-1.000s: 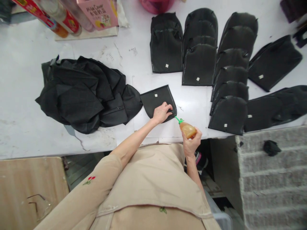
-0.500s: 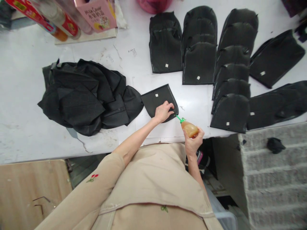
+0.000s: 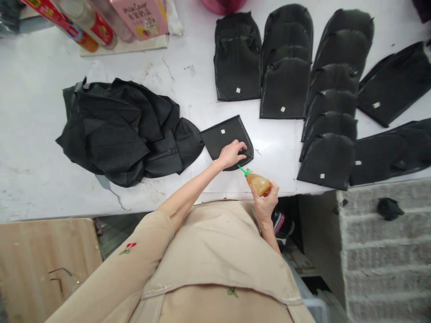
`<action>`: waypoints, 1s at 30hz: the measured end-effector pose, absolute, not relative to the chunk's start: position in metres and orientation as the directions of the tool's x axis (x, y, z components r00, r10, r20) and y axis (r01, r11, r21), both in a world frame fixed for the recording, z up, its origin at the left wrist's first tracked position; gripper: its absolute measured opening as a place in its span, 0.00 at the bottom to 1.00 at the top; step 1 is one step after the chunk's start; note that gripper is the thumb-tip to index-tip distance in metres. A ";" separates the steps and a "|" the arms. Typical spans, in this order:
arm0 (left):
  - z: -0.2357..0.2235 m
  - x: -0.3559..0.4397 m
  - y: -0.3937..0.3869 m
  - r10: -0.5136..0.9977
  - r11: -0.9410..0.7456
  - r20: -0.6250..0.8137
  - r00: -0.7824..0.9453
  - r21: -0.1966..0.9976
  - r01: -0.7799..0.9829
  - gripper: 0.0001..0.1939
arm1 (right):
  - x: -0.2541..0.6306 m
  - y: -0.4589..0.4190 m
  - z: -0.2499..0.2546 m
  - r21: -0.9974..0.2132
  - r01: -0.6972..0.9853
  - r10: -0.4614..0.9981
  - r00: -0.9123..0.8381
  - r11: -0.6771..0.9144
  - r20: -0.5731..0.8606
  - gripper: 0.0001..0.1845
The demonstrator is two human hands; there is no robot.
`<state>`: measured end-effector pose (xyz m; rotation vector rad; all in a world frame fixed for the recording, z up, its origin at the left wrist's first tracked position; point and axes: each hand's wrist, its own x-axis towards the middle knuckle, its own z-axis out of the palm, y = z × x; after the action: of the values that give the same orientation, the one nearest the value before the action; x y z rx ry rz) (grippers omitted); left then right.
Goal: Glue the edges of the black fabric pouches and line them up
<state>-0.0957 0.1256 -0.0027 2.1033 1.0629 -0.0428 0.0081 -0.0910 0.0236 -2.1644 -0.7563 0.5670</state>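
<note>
Black panel point(image 3: 230, 134) pressed by left hand point(image 3: 231, 155), fingers point(image 3: 241, 146) parted, bottle point(image 3: 258, 184) gripped by right hand point(image 3: 266, 206), nozzle point(image 3: 247, 172) shifted left along panel's edge

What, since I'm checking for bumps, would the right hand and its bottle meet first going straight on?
Likely the black piece under the left hand; whether the green nozzle touches its curved edge is unclear.

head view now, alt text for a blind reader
The right hand holds an amber squeeze bottle, green nozzle near the edge of a black piece under the left hand. On the white table, a black fabric heap lies left, overlapping black pieces right.
</note>
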 end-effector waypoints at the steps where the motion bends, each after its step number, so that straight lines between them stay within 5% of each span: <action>1: 0.003 -0.103 0.127 0.649 -0.409 -0.341 0.680 0.598 0.690 0.16 | 0.009 -0.091 0.024 -0.774 0.331 0.670 0.726 -0.539 -0.156 0.34; 7: 0.014 -0.154 0.121 0.587 -0.563 -0.383 0.713 0.441 0.699 0.18 | 0.011 -0.092 0.025 -0.773 0.336 0.679 0.716 -0.538 -0.161 0.36; 30: -0.003 -0.159 0.119 0.659 -0.386 -0.381 0.649 0.569 0.726 0.16 | -0.012 -0.093 0.015 -0.805 0.385 0.807 0.562 -0.451 -0.184 0.33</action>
<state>-0.1585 0.1190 -0.0030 2.1380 1.0713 -0.1183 -0.0121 -0.0933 0.0147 -2.0594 -0.9521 0.7320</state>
